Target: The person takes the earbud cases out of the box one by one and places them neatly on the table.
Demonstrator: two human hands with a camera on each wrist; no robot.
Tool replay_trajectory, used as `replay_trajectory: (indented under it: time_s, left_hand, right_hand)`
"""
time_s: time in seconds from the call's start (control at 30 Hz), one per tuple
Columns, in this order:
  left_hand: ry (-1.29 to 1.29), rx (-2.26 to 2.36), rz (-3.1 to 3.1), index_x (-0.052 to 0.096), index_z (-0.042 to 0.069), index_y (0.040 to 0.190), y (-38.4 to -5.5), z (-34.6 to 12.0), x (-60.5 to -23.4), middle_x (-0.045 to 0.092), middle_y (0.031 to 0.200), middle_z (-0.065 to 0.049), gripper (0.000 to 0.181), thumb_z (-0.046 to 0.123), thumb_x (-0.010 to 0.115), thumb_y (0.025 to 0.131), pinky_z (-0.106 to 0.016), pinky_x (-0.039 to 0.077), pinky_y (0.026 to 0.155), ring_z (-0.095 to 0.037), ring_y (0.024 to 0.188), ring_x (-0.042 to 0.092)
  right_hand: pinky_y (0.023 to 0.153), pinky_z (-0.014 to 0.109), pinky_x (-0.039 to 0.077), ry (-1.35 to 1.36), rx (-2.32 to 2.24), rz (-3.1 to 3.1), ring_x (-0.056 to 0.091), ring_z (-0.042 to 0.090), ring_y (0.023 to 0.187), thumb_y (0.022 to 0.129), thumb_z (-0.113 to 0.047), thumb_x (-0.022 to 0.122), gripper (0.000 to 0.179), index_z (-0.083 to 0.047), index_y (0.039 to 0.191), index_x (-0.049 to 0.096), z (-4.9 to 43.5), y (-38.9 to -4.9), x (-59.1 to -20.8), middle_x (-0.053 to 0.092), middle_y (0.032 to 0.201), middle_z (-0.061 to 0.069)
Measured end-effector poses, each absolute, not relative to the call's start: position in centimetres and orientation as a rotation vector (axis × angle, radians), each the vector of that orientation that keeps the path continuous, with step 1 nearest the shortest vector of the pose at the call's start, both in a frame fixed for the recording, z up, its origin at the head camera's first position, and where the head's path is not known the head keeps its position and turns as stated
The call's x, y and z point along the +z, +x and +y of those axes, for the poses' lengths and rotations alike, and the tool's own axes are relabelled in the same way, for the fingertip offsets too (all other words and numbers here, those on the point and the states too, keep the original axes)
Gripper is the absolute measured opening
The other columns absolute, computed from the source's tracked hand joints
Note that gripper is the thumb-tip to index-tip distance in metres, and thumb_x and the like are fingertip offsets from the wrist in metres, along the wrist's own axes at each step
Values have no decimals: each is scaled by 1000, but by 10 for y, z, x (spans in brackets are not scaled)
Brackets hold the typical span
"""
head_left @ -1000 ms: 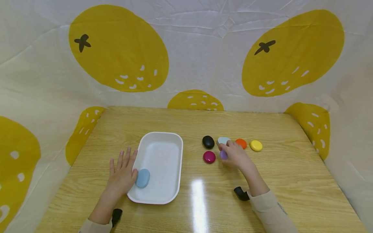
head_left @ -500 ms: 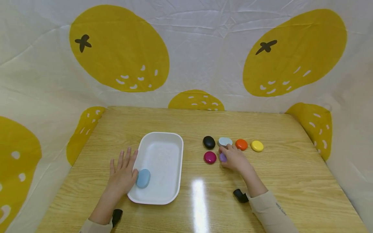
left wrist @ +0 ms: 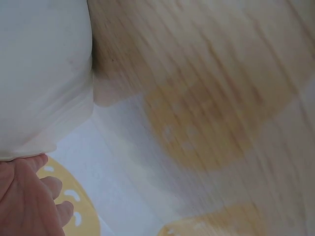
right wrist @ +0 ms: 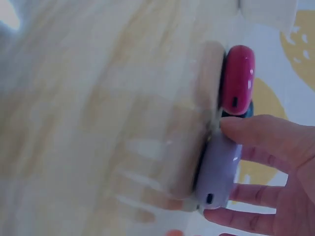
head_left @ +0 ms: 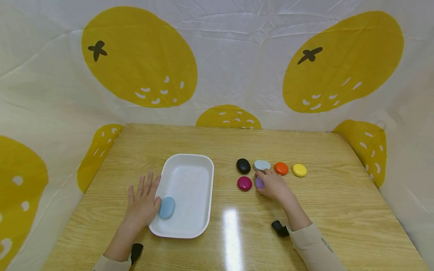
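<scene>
My left hand (head_left: 144,203) lies with fingers spread at the left rim of a white plastic tray (head_left: 211,188), its thumb along that rim. In the left wrist view the hand (left wrist: 27,201) touches the edge of the tray (left wrist: 44,78). A light blue oval pebble-shaped piece (head_left: 167,207) leans inside the tray. To the right, my right hand (head_left: 275,185) grips a purple pebble-shaped piece (head_left: 259,183) on the table. In the right wrist view, thumb and fingers hold the purple piece (right wrist: 219,169) at its two ends; a small dark slot shows in its side.
Beside the right hand lie a magenta piece (head_left: 244,183), a black one (head_left: 243,166), a pale grey-blue one (head_left: 262,165), an orange one (head_left: 281,168) and a yellow one (head_left: 299,170). A patterned cloth (head_left: 237,67) hangs behind the wooden table (head_left: 162,139).
The right hand has shifted slightly over the purple piece, uncovering more of the pale grey-blue and orange pieces. The left hand and tray stay in place.
</scene>
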State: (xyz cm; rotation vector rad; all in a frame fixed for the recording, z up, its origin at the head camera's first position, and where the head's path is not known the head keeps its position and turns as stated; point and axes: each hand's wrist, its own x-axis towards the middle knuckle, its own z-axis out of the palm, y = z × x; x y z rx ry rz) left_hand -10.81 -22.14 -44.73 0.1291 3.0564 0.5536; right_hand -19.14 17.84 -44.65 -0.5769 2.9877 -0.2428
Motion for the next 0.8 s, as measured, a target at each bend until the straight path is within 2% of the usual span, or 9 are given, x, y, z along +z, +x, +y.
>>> replay_trajectory:
  time_s: [0.3, 0.47, 0.57, 0.8]
  left_hand:
    - [132, 580, 3046, 13, 11, 148, -108, -222, -448, 1, 153, -17, 58, 23, 36, 96, -58, -15, 103, -35, 138, -12]
    - [128, 594, 3035, 12, 12, 148, -107, -223, -449, 0, 153, -16, 55, 26, 30, 98, -61, -12, 103, -36, 137, -12]
    - [124, 610, 3030, 12, 13, 148, -107, -224, -450, 0, 153, -17, 54, 27, 28, 99, -61, -11, 103, -37, 137, -12]
    - [114, 622, 3031, 12, 15, 148, -108, -225, -453, 0, 153, -16, 53, 29, 27, 99, -62, -12, 102, -39, 137, -8]
  right_hand:
    - [84, 50, 43, -714, -238, 3036, 55, 33, 95, 81, -24, 68, 39, -10, 115, 58, 151, -189, -418, 56, 107, 11]
    - [86, 46, 42, -904, -290, 3078, 54, 28, 98, 83, -20, 65, 29, -11, 110, 59, 120, -190, -405, 55, 102, 7]
    - [92, 47, 39, -1028, -314, 3083, 52, 28, 105, 83, -18, 65, 27, -12, 109, 60, 101, -191, -402, 56, 106, 5]
    - [94, 43, 38, -1308, -272, 3052, 52, 24, 104, 84, -23, 63, 24, -17, 108, 60, 55, -188, -409, 56, 107, 3]
